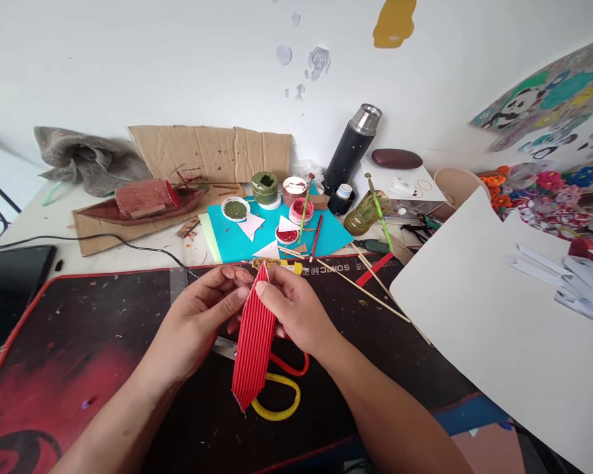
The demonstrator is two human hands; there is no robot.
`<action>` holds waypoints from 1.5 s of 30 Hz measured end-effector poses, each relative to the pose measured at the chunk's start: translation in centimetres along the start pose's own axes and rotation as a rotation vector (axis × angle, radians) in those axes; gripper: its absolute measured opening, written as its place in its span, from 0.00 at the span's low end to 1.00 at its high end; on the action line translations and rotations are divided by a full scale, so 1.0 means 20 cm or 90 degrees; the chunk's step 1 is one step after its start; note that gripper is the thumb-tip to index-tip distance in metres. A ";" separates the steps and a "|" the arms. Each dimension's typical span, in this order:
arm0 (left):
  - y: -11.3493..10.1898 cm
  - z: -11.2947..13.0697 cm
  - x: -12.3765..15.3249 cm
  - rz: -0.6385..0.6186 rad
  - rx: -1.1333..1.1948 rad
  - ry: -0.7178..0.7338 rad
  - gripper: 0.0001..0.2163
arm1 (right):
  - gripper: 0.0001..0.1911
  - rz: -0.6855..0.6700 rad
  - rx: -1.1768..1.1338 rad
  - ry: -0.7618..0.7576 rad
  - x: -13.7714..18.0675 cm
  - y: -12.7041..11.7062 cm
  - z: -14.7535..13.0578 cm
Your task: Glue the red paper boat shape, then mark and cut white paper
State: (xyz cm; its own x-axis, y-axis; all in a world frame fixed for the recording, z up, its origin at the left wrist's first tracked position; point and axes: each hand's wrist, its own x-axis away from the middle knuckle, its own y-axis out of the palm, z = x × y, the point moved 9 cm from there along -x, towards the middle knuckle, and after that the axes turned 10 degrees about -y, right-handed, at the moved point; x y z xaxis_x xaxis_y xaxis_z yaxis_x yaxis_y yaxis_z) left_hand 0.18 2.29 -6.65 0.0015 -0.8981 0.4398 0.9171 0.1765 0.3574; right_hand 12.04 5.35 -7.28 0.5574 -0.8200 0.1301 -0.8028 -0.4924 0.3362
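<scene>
The right hand (301,316), nearer its top tip, has thumb and fingers clamped on the red corrugated strip (254,349), whose long axis runs from them toward the wearer, slightly left. The left hand's (192,316) fingers meet its upper left edge; their grip is unclear. Scissors (277,416) lie below.

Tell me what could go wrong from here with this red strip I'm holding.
The red strip might crease where the right hand pinches its pointed end. Its lower part shows in front of the scissors and could snag on them. Farther back, the open pot of red paint might spill if knocked.
</scene>
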 end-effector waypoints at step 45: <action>-0.05 0.00 0.00 0.014 -0.025 0.015 0.14 | 0.14 -0.032 0.018 -0.024 0.01 0.03 -0.02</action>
State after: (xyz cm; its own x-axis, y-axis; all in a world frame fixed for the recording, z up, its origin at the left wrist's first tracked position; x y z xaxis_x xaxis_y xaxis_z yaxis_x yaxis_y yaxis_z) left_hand -0.80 2.09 -6.95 0.0312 -0.9031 0.4283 0.9316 0.1816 0.3150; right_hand 11.81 5.07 -6.66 0.5889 -0.8044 0.0788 -0.7804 -0.5406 0.3141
